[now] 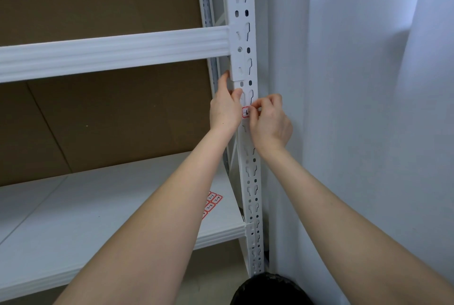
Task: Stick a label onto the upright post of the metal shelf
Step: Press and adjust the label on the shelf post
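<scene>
The label (246, 112), red-bordered with a handwritten 6, already sits on the front face of the upright post (242, 34), a little below where the crossbeam (110, 51) joins it. The right hand (270, 123), fingers curled, pinches the label's right edge against the post, while the left hand (224, 108) grips the post's left side just beside the label, thumb on the front. I'd say only pressing it flat and letting go remain.

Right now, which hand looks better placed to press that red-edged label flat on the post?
Probably the right hand: its fingertips pinch the label against the post. The left hand only grips the post beside it.
</scene>
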Demonstrator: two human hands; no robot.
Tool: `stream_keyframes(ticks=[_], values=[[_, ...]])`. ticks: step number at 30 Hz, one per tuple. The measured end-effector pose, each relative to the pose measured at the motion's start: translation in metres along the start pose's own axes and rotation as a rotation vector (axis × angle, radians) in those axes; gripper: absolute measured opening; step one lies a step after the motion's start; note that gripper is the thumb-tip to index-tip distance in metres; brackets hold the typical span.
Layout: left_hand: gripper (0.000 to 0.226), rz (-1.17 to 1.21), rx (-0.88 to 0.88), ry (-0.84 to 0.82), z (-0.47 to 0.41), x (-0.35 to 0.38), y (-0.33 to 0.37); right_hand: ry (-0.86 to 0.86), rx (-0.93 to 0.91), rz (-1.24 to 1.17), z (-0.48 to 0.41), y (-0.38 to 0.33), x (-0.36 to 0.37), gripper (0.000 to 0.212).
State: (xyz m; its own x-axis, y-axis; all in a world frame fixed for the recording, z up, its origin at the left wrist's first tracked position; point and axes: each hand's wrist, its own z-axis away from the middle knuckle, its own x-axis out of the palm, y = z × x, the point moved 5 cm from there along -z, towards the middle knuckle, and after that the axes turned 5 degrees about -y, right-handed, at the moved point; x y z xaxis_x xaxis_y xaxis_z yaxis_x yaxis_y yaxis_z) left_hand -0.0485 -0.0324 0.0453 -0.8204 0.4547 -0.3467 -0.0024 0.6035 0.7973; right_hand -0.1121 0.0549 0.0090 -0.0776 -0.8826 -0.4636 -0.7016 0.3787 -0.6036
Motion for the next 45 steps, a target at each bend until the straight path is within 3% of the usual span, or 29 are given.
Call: stream_keyframes(ticks=[31,38,41,45], values=[[0.048,0.000,0.005,0.000,0.002,-0.001,0.002,-0.068,-0.071,0.072,0.004,0.001,0.005,0.020],[0.047,-0.001,0.006,-0.006,0.002,0.000,0.002,0.001,-0.139,-0.040,0.011,0.003,0.006,0.014],[0.047,0.009,-0.001,-0.005,0.002,-0.001,0.001,0.011,-0.104,-0.126,0.008,0.005,0.004,0.020],[0.047,-0.006,-0.003,-0.004,0.002,-0.001,0.001,-0.007,-0.077,-0.118,0.000,-0.001,0.003,0.011]])
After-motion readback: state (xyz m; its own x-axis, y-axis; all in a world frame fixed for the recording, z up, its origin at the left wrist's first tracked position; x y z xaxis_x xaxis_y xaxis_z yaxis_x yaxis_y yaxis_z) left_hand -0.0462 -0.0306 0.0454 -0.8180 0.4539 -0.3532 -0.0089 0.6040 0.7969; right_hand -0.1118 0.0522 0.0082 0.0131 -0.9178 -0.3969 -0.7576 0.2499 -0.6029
